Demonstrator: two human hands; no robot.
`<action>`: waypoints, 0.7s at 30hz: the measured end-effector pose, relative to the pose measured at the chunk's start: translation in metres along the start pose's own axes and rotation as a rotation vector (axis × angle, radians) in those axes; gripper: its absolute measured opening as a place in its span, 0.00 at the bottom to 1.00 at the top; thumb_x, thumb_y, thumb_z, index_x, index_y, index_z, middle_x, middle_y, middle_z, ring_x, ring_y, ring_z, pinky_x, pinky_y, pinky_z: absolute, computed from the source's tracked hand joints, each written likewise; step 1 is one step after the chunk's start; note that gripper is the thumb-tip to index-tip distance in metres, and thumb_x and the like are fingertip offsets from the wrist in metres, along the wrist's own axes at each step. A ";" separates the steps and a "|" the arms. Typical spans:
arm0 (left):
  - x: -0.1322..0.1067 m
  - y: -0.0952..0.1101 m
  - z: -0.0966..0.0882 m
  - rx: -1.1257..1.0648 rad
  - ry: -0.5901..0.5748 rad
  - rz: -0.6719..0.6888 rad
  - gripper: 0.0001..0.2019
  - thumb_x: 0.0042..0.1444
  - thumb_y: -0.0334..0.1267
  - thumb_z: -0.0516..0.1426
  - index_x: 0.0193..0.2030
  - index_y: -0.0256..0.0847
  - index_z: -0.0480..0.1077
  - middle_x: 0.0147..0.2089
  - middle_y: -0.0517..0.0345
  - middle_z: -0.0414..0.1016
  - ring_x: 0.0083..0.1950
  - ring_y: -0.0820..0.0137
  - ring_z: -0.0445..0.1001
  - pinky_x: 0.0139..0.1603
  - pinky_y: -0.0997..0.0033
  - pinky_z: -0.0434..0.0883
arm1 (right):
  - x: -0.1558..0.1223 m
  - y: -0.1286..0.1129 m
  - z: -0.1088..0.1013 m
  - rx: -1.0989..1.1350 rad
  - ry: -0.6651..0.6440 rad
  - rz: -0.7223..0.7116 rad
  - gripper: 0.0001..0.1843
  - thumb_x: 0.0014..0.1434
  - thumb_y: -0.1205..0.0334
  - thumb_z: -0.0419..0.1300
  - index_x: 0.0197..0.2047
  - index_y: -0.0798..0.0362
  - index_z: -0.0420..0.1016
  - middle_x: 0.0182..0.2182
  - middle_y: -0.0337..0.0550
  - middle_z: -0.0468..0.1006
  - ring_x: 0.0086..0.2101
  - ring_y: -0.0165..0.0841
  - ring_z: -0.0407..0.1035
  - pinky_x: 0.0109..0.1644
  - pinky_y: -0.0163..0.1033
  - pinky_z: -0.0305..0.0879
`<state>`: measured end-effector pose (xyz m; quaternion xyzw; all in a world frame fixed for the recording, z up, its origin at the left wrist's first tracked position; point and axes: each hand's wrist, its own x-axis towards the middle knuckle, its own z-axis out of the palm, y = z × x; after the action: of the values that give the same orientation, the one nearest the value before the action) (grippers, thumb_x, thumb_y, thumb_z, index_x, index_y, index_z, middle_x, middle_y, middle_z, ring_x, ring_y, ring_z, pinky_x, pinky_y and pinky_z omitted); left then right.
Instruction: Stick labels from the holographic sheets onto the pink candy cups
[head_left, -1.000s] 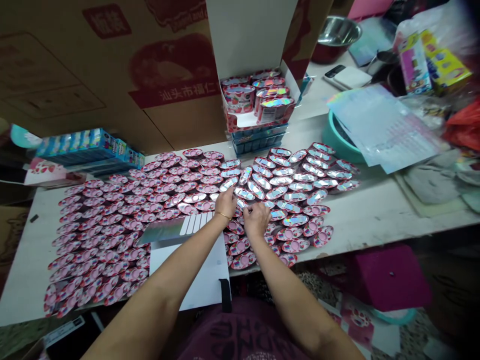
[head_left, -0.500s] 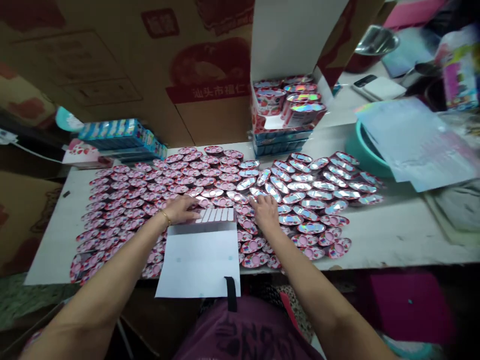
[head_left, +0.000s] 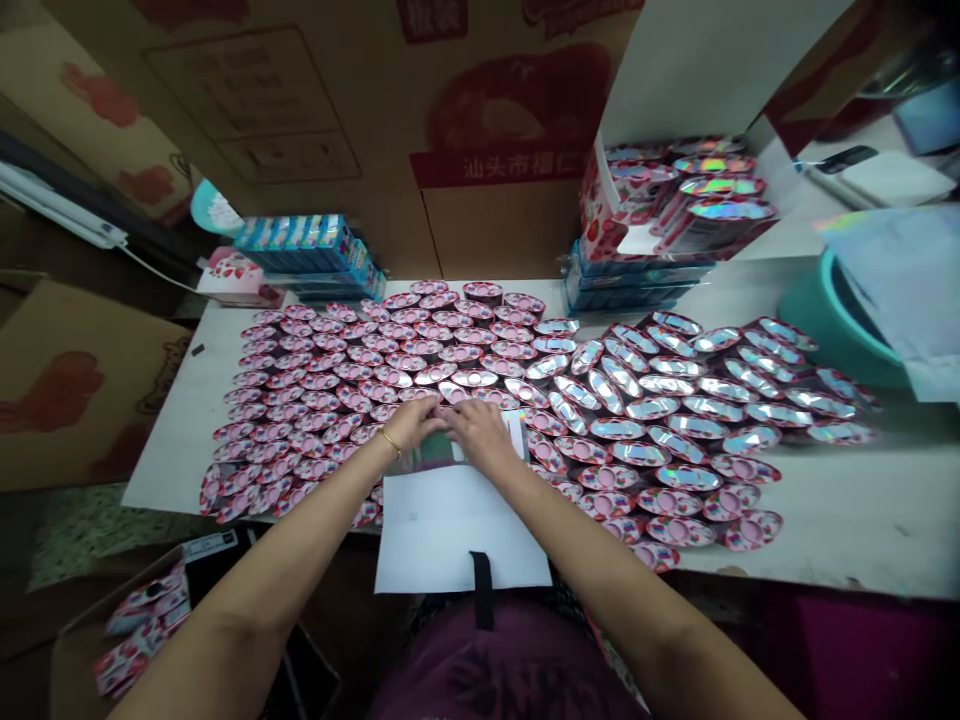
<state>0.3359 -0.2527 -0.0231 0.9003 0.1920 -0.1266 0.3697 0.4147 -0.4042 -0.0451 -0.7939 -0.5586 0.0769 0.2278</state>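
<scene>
Rows of small oval pink cups [head_left: 315, 400] cover the left of the white table [head_left: 862, 510]; those on the right carry shiny foil lids [head_left: 675, 385]. A white sticker sheet [head_left: 461, 530] with a shiny top strip lies at the near edge. My left hand [head_left: 415, 422] and my right hand [head_left: 478, 430] meet over that strip, fingers curled and pinched together on the sheet's top. What the fingertips pinch is hidden.
An open white box [head_left: 675, 200] with sealed cups stands on blue packs at the back. Blue cartons [head_left: 307, 250] sit back left. A teal basin [head_left: 832, 320] is at the right. Large cardboard boxes [head_left: 465, 130] form the back wall. A box of cups [head_left: 142, 620] sits on the floor.
My right hand came off the foil-lidded cups and moved left to the sheet. My left hand shifted right along the strip, so both hands now meet. The view swung left.
</scene>
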 end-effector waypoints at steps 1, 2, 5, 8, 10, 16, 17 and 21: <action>-0.001 -0.001 -0.003 -0.034 -0.022 0.000 0.08 0.46 0.41 0.56 0.28 0.38 0.66 0.24 0.63 0.66 0.27 0.74 0.63 0.30 0.76 0.60 | 0.001 0.001 0.004 0.010 -0.002 -0.005 0.17 0.57 0.59 0.54 0.50 0.46 0.66 0.38 0.45 0.70 0.41 0.37 0.58 0.43 0.42 0.49; -0.001 -0.003 -0.006 -0.044 -0.044 0.001 0.07 0.45 0.40 0.57 0.28 0.38 0.67 0.23 0.63 0.66 0.27 0.75 0.63 0.29 0.77 0.59 | 0.001 0.003 0.008 0.019 0.001 0.006 0.16 0.58 0.60 0.53 0.50 0.45 0.67 0.36 0.44 0.71 0.40 0.36 0.58 0.43 0.42 0.49; -0.001 -0.010 -0.012 -0.004 -0.124 0.015 0.07 0.45 0.40 0.55 0.27 0.38 0.69 0.21 0.64 0.66 0.25 0.76 0.62 0.28 0.77 0.58 | -0.002 0.011 0.012 0.012 0.040 0.043 0.16 0.60 0.63 0.49 0.50 0.44 0.68 0.37 0.44 0.71 0.39 0.35 0.58 0.44 0.42 0.49; -0.002 -0.015 -0.013 -0.030 -0.194 0.028 0.11 0.48 0.42 0.52 0.24 0.37 0.69 0.20 0.63 0.65 0.24 0.76 0.60 0.26 0.78 0.56 | -0.007 0.013 0.013 -0.041 0.061 -0.053 0.17 0.61 0.66 0.46 0.52 0.48 0.66 0.44 0.45 0.70 0.42 0.36 0.58 0.46 0.42 0.51; -0.002 -0.015 -0.012 -0.059 -0.227 0.027 0.13 0.48 0.44 0.51 0.23 0.37 0.68 0.19 0.63 0.63 0.24 0.76 0.59 0.26 0.78 0.55 | -0.011 0.010 0.013 -0.079 0.047 -0.131 0.18 0.61 0.66 0.45 0.53 0.52 0.64 0.46 0.47 0.68 0.43 0.36 0.57 0.46 0.42 0.53; 0.001 -0.008 -0.007 -0.072 -0.254 -0.009 0.13 0.46 0.46 0.52 0.26 0.38 0.71 0.20 0.63 0.66 0.25 0.74 0.62 0.27 0.77 0.57 | -0.024 0.000 0.017 -0.086 0.023 -0.061 0.13 0.61 0.68 0.45 0.42 0.54 0.70 0.40 0.48 0.71 0.38 0.34 0.60 0.40 0.40 0.57; 0.002 -0.007 -0.006 -0.059 -0.256 -0.002 0.13 0.47 0.46 0.52 0.27 0.39 0.72 0.21 0.63 0.68 0.26 0.73 0.63 0.28 0.77 0.57 | -0.025 -0.001 0.016 -0.068 0.030 -0.050 0.12 0.60 0.68 0.46 0.39 0.54 0.71 0.39 0.48 0.71 0.37 0.34 0.60 0.39 0.39 0.57; 0.003 -0.004 -0.001 0.150 -0.191 0.019 0.10 0.48 0.42 0.52 0.27 0.41 0.72 0.23 0.61 0.70 0.28 0.70 0.66 0.31 0.74 0.59 | -0.032 -0.006 -0.007 0.126 0.095 -0.001 0.08 0.57 0.68 0.50 0.33 0.54 0.70 0.37 0.45 0.71 0.38 0.33 0.61 0.41 0.38 0.57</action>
<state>0.3370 -0.2488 -0.0260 0.9111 0.1373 -0.2222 0.3188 0.4008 -0.4341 -0.0409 -0.7804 -0.5416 0.0741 0.3037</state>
